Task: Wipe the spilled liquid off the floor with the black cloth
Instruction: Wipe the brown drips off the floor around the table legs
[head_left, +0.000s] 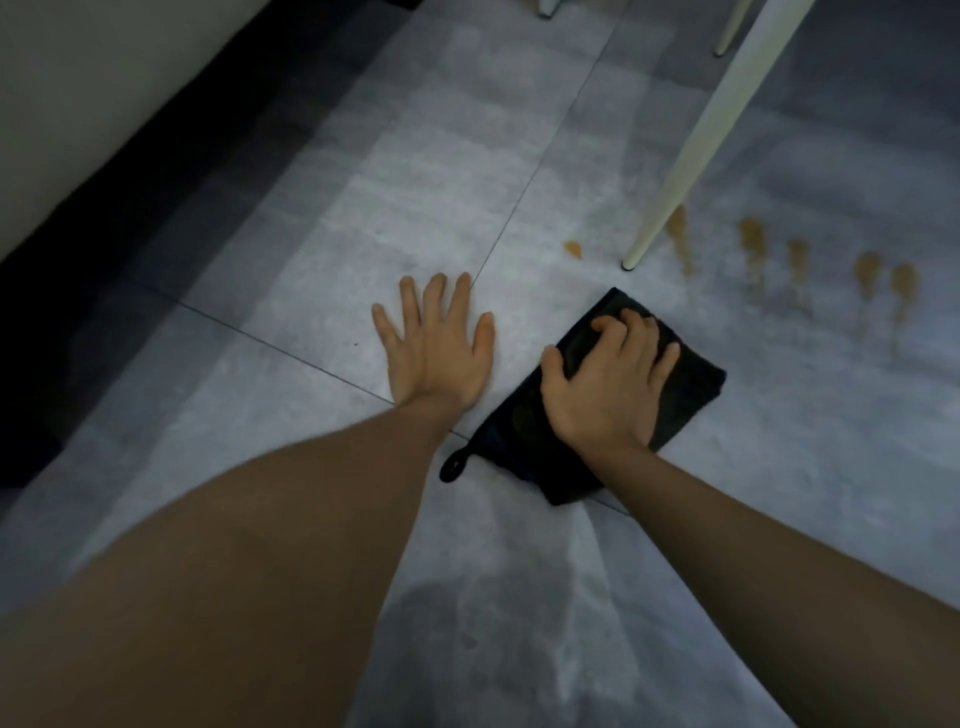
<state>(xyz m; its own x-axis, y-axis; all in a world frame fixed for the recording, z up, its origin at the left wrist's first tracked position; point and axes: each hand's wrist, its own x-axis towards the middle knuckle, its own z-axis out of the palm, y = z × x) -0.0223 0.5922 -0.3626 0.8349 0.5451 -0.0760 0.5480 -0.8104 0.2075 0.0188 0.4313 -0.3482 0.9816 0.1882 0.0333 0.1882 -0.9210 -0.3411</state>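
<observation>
Head view: black cloth (691, 384) under right hand (602, 384).

I see a black cloth (685, 387) with a small black loop (453, 466) at its near left corner. The floor (426, 171) is mottled grey tile, paler in a bright band down the middle, crossed by thin dark grout lines (540, 171). Far right I make out amber-brown spilled drops (753, 241) with faint smeared tails. A cream-white furniture leg (691, 150) ends in a black foot (629, 267). Far left, a pale wall (67, 93) above a black skirting (135, 171)
</observation>
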